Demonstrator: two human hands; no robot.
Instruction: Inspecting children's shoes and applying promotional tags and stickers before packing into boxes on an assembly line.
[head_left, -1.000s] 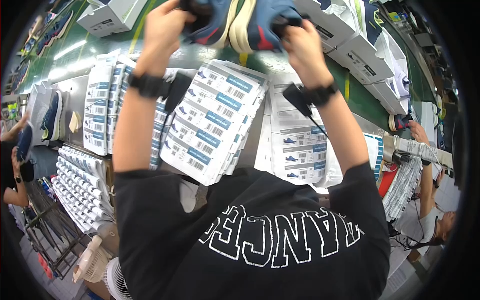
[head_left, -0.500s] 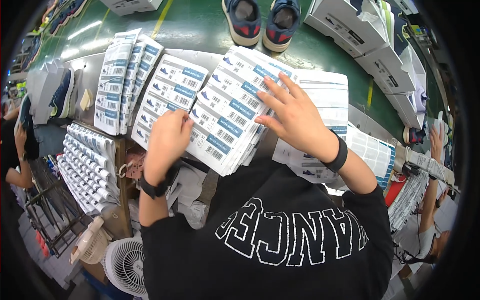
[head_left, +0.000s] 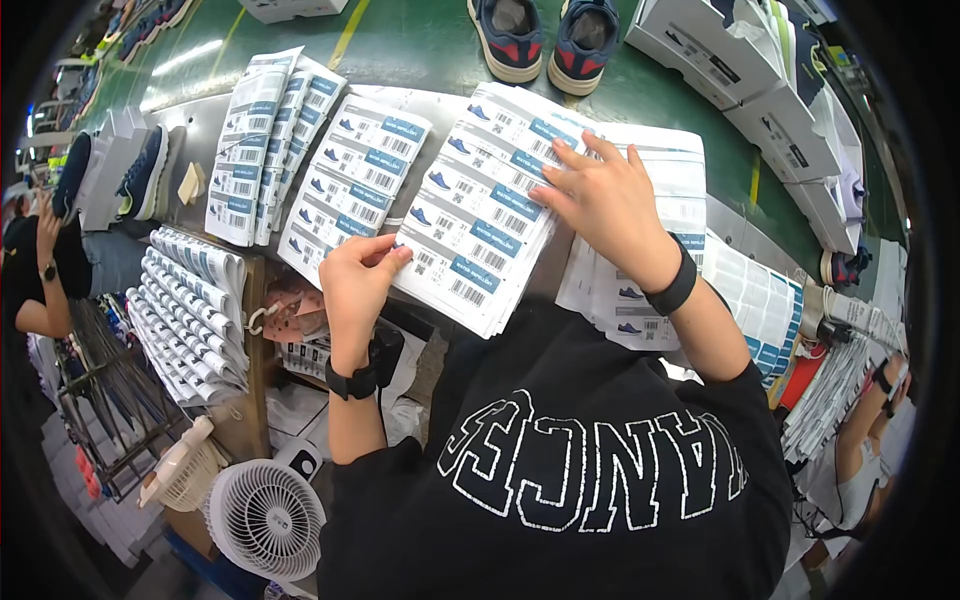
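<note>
At the far left a co-worker's arm (head_left: 40,290) shows beside a wire rack, and below it a small white fan (head_left: 265,520) sits near the floor. Fanned label sheets (head_left: 190,310) hang over the table's left side; a knock from a knee or sleeve could spill them.

On the table (head_left: 195,130) lie 3 more stacks of label sheets. The leftmost stack (head_left: 265,140) lies clear of both hands. The middle stack (head_left: 350,185) lies just beside the left hand.

The left hand (head_left: 355,285) has its grip closed in a pinch on the lower left corner of the nearest sheet stack (head_left: 480,210), which overhangs the table's near edge. Whether it holds 1 label or a whole sheet corner cannot be told. If the pinch catches more than 1 layer, a sheet could tear or a label could crease as it lifts.

The right hand (head_left: 605,200) lies flat with fingers spread, grip open, pressing the same stack's upper right part. Should that pressure ease, the overhanging stack could slide off toward the person's lap.

Beyond, a pair of navy sneakers (head_left: 545,40) stands on the green conveyor, with open shoe boxes (head_left: 740,60) to the right; loose sheets (head_left: 760,300) at the right edge could also slip.
</note>
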